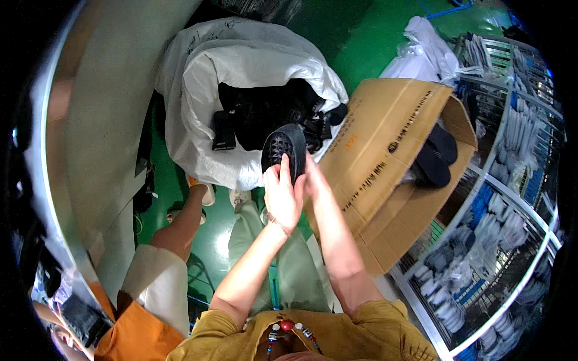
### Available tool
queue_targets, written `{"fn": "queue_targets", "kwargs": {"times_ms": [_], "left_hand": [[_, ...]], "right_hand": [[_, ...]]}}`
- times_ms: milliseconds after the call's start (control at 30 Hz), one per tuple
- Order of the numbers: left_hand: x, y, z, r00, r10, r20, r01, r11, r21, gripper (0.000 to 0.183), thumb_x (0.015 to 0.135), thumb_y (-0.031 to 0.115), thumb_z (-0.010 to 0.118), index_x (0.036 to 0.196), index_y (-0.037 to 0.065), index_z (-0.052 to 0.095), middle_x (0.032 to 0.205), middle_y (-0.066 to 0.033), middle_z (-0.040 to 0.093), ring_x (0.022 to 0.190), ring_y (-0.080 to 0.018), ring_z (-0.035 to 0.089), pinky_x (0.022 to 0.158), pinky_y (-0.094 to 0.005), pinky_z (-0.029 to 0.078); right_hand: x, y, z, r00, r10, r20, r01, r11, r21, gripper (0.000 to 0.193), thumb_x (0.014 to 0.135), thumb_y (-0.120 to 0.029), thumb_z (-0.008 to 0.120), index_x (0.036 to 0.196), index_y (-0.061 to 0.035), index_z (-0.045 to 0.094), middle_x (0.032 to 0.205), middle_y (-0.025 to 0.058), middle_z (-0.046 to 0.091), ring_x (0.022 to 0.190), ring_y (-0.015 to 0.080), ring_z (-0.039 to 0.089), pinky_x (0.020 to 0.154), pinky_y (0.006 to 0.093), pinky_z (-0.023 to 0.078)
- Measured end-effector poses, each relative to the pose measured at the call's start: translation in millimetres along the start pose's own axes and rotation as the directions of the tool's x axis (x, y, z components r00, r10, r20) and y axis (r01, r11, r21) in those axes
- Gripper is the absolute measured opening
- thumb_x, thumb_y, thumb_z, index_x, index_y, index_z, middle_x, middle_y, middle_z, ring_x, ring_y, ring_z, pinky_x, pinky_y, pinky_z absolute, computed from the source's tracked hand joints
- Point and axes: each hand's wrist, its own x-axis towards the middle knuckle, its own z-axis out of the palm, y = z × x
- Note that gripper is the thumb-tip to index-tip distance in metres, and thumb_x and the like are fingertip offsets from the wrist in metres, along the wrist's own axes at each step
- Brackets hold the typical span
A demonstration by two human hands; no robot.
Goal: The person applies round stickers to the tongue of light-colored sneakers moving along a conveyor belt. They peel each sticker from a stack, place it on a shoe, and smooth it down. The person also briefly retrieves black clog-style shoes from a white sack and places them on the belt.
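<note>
A black shoe sole [280,145] with a studded, grid-like face and a raised rim is held out in front of me. My left hand [283,197] grips its near end, one finger stretched along the studded face. Closed round the right side is my right hand [313,175], its fingers partly hidden behind the sole. Just beyond, a large white woven sack [198,78] stands with its mouth rolled back. Black pieces [265,108] fill it, too dark to tell apart, and a small black piece [224,130] lies on its left rim.
An open cardboard box [376,150] on the right holds black soles or slippers [438,155]. Beyond it, metal racks [512,198] carry many grey and white pieces. A grey panel [111,108] stands left. Another person in orange [141,334] sits close on my left.
</note>
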Motion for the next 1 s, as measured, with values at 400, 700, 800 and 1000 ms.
{"fn": "queue_targets", "kwargs": {"times_ms": [400, 700, 800, 1000], "left_hand": [[-25, 5, -139, 0.851, -0.144, 0.505, 0.489, -0.133, -0.862, 0.053, 0.085, 0.02, 0.063, 0.131, 0.002, 0.042, 0.123, -0.0082, 0.054, 0.115, -0.0196, 0.051, 0.101, -0.0356, 0.038], [-47, 42, -255, 0.907, -0.284, 0.312, 0.318, -0.027, -0.948, 0.04, 0.086, 0.018, 0.063, 0.121, 0.003, 0.051, 0.109, -0.0053, 0.061, 0.097, -0.0142, 0.059, 0.086, -0.0296, 0.048], [-61, 51, -295, 0.93, -0.302, 0.207, 0.252, 0.116, -0.961, 0.043, 0.086, 0.021, 0.065, 0.122, 0.002, 0.051, 0.109, -0.0047, 0.06, 0.099, -0.0126, 0.057, 0.088, -0.0285, 0.046], [-102, 76, -365, 0.943, -0.328, -0.054, 0.049, 0.3, -0.953, 0.074, 0.084, 0.018, 0.065, 0.145, 0.009, 0.024, 0.121, -0.0076, 0.049, 0.109, -0.0146, 0.047, 0.096, -0.0303, 0.038]], "right_hand": [[-190, -30, 133, 0.646, -0.738, 0.195, 0.516, 0.235, -0.823, 0.059, 0.072, -0.016, 0.077, 0.124, -0.0023, 0.051, 0.094, 0.0143, 0.055, 0.087, 0.0266, 0.057, 0.078, 0.0348, 0.047], [-244, -64, 209, 0.887, -0.239, 0.396, 0.404, 0.816, -0.413, 0.089, 0.081, -0.043, 0.068, 0.145, -0.0041, 0.019, 0.137, 0.0166, 0.034, 0.128, 0.0268, 0.035, 0.106, 0.04, 0.029], [-240, -56, 268, 0.828, -0.021, 0.56, 0.297, 0.863, -0.408, 0.084, 0.081, -0.026, 0.071, 0.144, -0.0021, 0.019, 0.134, 0.0146, 0.038, 0.124, 0.0224, 0.039, 0.104, 0.0338, 0.032], [-276, -41, 336, 0.837, -0.008, 0.547, 0.192, 0.94, -0.281, 0.058, 0.078, -0.019, 0.071, 0.126, -0.0014, 0.044, 0.111, 0.0086, 0.056, 0.097, 0.0159, 0.057, 0.085, 0.0293, 0.049]]}}
